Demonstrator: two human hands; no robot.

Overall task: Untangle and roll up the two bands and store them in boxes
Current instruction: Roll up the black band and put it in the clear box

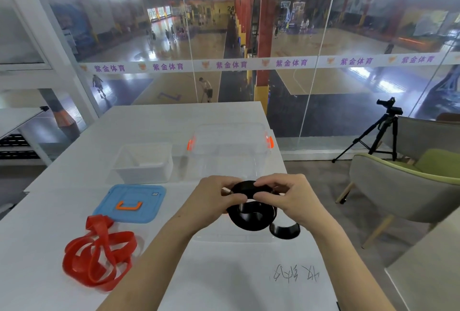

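Observation:
A black band [251,217] hangs in loose loops between both hands above the table's near right part. My left hand [214,198] pinches its upper coil from the left and my right hand [286,193] pinches it from the right. A red band [99,253] lies tangled on the white table [154,121] at the near left, untouched. A large clear box with orange latches [270,141] stands just beyond my hands. A smaller white box [143,162] stands to its left.
A blue lid with an orange handle [129,204] lies flat between the white box and the red band. A sheet with handwriting [293,273] lies near the front edge. A chair [408,186] and a camera tripod [383,131] stand to the right; a glass wall is behind.

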